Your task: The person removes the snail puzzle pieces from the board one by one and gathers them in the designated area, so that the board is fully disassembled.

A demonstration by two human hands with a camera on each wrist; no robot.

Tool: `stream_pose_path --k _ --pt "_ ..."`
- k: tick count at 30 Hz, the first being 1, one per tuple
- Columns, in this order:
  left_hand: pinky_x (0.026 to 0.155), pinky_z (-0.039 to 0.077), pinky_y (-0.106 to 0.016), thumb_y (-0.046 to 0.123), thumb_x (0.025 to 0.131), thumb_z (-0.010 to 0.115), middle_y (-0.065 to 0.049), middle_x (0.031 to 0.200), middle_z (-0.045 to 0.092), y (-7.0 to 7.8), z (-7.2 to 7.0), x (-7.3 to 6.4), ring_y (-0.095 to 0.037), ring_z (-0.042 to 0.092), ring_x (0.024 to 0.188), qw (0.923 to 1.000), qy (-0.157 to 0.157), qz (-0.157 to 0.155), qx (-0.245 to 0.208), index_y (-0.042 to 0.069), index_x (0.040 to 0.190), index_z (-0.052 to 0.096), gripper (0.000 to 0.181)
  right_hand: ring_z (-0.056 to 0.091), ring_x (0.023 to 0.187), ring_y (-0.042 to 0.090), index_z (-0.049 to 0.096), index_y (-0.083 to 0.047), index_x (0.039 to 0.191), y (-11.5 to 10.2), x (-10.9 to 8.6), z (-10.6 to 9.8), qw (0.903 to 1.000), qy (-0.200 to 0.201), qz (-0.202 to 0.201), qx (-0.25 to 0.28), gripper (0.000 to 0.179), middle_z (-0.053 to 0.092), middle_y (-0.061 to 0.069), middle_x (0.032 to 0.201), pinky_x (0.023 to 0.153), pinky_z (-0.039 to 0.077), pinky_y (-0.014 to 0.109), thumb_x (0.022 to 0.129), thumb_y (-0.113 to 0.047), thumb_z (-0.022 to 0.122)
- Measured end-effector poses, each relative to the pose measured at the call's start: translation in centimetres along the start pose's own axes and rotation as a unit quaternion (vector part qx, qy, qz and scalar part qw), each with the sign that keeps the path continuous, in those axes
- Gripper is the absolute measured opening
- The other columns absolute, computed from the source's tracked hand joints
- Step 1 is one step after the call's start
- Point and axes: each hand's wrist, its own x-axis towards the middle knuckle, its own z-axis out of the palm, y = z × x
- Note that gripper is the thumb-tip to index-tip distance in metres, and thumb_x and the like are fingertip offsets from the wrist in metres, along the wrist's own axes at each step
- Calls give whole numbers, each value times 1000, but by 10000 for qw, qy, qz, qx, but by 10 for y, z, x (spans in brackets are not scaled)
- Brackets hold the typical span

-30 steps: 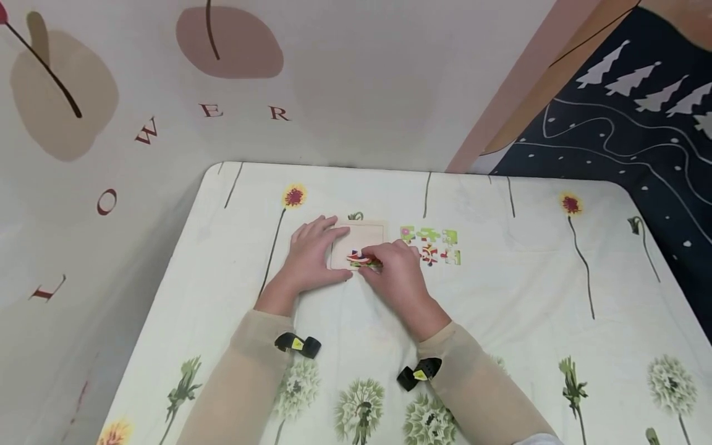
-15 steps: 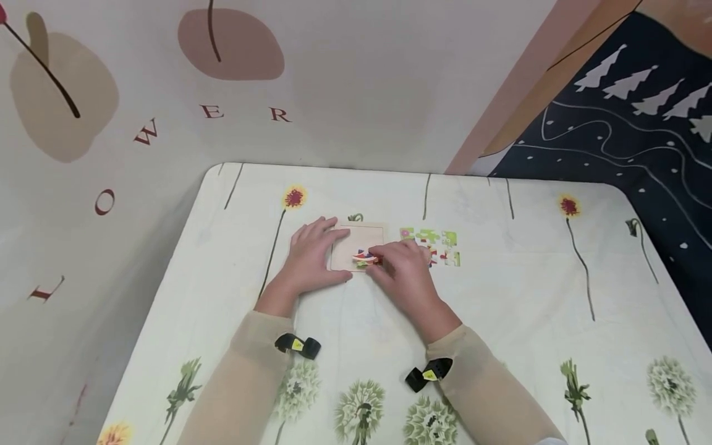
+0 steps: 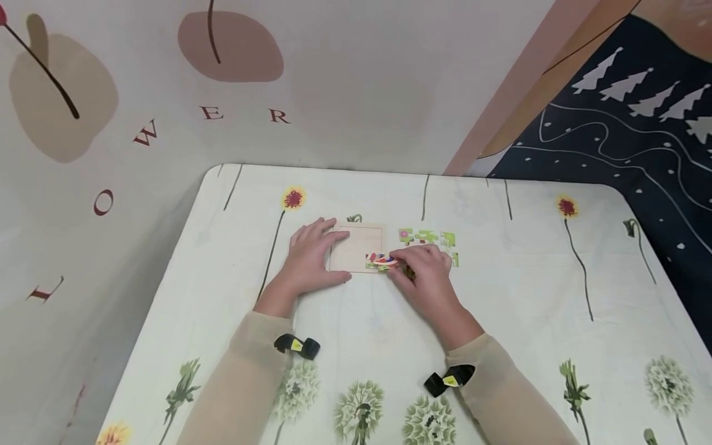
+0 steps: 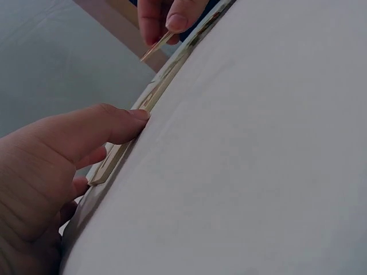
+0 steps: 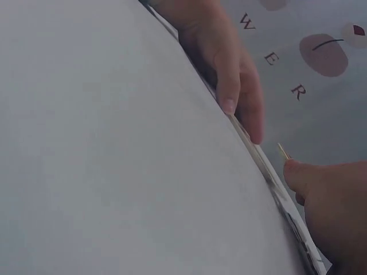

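A shallow square wooden puzzle tray [image 3: 350, 244] lies on the table, its visible floor bare wood. My left hand [image 3: 311, 256] spans its left end, thumb on the near edge [image 4: 143, 114] and fingers toward the far side. Between thumb and fingers my right hand [image 3: 427, 272] pinches a colourful puzzle piece [image 3: 382, 260], red, white, blue and green, over the tray's right near corner. In the left wrist view the held piece [image 4: 153, 51] shows edge-on, tilted and raised above the tray. Just its tip [image 5: 282, 151] shows past the thumb in the right wrist view.
Several loose green-patterned puzzle pieces [image 3: 427, 236] lie right of the tray, partly hidden behind the right hand. A white flower-print cloth [image 3: 528, 278] covers the table. A printed wall [image 3: 361, 111] stands behind the far edge.
My right hand has moved rightward with the puzzle piece, from over the tray's middle to its right edge, now covering some loose pieces. The left hand and tray have stayed in place.
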Motion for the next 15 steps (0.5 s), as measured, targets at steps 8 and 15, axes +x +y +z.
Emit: stream_pose_path --k 8,15 --pt "126 9 -60 45 78 89 -11 171 34 0 2 2 -34 18 161 10000 -21 1 41 18 153 59 85 50 122 32 76 -17 125 23 -21 -25 9991 22 307 -282 32 74 3 125 103 27 64 95 -22 85" --pt "126 9 -60 46 80 88 -10 172 33 0 0 2 -33 17 161 9999 -80 -57 49 18 153 60 83 46 126 37 76 -14 124 38 -37 -40 9980 -6 556 -294 32 70 8 125 104 24 66 94 -21 85"
